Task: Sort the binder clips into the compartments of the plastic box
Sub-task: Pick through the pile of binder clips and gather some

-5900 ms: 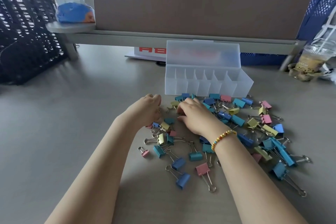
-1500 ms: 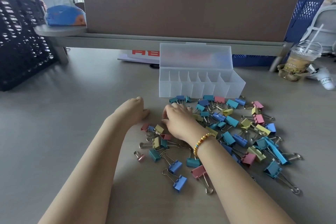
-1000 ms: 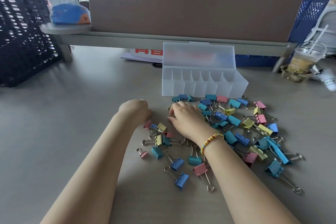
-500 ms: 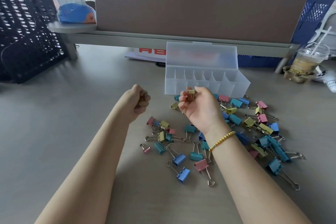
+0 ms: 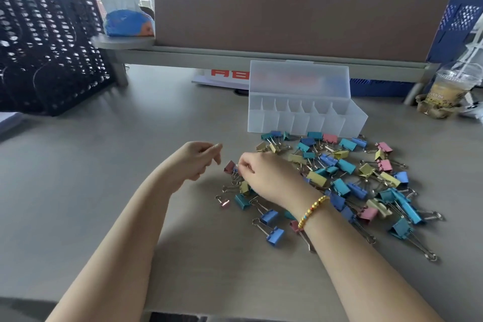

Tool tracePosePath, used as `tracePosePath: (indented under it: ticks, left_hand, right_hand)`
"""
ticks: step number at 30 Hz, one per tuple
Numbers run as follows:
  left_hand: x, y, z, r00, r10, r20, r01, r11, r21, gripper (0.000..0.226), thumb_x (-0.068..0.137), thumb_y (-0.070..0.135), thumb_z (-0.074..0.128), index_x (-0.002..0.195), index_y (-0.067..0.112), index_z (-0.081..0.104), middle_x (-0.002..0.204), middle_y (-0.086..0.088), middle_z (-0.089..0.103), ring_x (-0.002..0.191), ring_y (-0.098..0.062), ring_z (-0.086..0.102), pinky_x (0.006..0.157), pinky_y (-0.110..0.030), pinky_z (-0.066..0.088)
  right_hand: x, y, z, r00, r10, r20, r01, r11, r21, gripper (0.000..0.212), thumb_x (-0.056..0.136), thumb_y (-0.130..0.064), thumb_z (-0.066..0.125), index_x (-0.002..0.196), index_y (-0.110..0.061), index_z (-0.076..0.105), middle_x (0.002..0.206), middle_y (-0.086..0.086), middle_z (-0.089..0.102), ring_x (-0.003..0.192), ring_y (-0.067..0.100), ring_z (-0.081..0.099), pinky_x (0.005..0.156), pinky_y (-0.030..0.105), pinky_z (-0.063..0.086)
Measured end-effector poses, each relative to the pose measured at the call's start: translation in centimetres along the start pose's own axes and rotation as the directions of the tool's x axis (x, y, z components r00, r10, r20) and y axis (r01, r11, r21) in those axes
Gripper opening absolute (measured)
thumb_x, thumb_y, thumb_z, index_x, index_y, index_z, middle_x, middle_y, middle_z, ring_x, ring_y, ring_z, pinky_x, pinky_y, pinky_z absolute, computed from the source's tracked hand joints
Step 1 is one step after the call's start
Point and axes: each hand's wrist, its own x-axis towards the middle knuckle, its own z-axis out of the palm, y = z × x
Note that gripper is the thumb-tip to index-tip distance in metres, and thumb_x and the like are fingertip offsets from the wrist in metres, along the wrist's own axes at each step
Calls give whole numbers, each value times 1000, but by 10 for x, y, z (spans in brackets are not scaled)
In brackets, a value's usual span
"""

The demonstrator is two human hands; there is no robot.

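A translucent plastic box (image 5: pixel 304 123) stands open on the desk, its row of compartments empty and its lid upright behind. In front of it and to the right lies a pile of binder clips (image 5: pixel 339 167) in blue, teal, yellow and pink. My right hand (image 5: pixel 269 178) is low at the pile's left edge, and its fingertips pinch a dark pink clip (image 5: pixel 230 166). My left hand (image 5: pixel 198 161) hovers just left of that clip with its fingers curled, thumb against forefinger. Whatever it holds is hidden inside the fingers.
A black mesh basket (image 5: pixel 47 47) stands at the far left. A brown divider panel (image 5: pixel 287 13) runs along the back, with a tissue pack (image 5: pixel 125 18) on its shelf. At the right are an iced drink cup (image 5: pixel 444 91) and a blue crate (image 5: pixel 460 23).
Half a second ago my right hand was raised, holding a small yellow clip near my left fist. It has come back down to the pile's left edge at the dark pink clip.
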Motion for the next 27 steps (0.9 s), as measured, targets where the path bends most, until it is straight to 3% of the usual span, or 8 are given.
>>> tracePosePath:
  ticks: [4,7,11,14,18,21,24,27]
  left_hand:
    - [-10,7,-3,976,-17,217,-51,950,307,26,82,42,66,68,20,59,52,11,35,49,-10,28,47,-21,22]
    - [-17,12,1,923,-94,374,-126,843,523,25,75,42,74,80,22,59,63,12,46,58,-10,40,54,-21,30]
    - [-17,15,13,929,-144,342,-138,722,678,41,71,46,76,74,27,40,75,8,46,61,-11,38,53,-23,29]
    - [-13,12,17,961,-76,267,-134,713,688,39,75,43,73,79,23,40,77,8,45,64,-10,39,52,-20,30]
    - [-9,9,19,992,90,89,-127,748,652,39,76,51,69,88,18,51,71,12,39,68,-13,39,49,-14,29]
    - [-7,4,10,988,56,144,-127,820,558,38,73,50,72,96,26,53,72,9,36,59,-7,35,51,-23,28]
    - [-7,0,3,976,-29,217,-105,808,579,39,78,37,72,109,24,54,73,11,34,58,-4,33,51,-23,28]
    - [-4,-2,4,976,20,219,-146,801,581,22,82,31,69,99,25,57,70,11,33,56,-6,33,49,-22,27]
  right_hand:
    - [0,5,0,997,49,58,-41,991,-126,22,95,-35,48,104,-18,61,95,3,66,78,17,53,64,25,36]
    - [2,16,-3,992,115,59,-108,988,-109,20,96,-33,48,101,-18,61,84,-1,63,70,14,51,53,23,34]
    - [6,26,-6,986,161,32,-157,982,-105,17,95,-31,49,101,-18,60,80,-5,56,75,14,55,59,23,37]
    - [6,28,-6,986,164,21,-161,982,-99,16,95,-29,51,103,-18,58,87,-3,61,70,11,51,53,19,33]
    - [8,26,-10,985,162,-61,-166,983,-81,19,95,-31,50,107,-19,58,95,-1,66,72,11,51,60,22,37]
    - [14,19,-11,994,82,-72,-90,990,-110,28,95,-30,50,122,-23,56,107,2,69,85,17,61,69,24,42]
    - [22,14,-7,999,45,11,-41,975,-218,35,97,-24,48,132,-28,51,121,6,65,103,22,62,77,28,46]
    - [27,16,0,998,41,48,-23,947,-322,39,97,-11,43,130,-30,54,126,8,61,110,27,60,78,32,49]
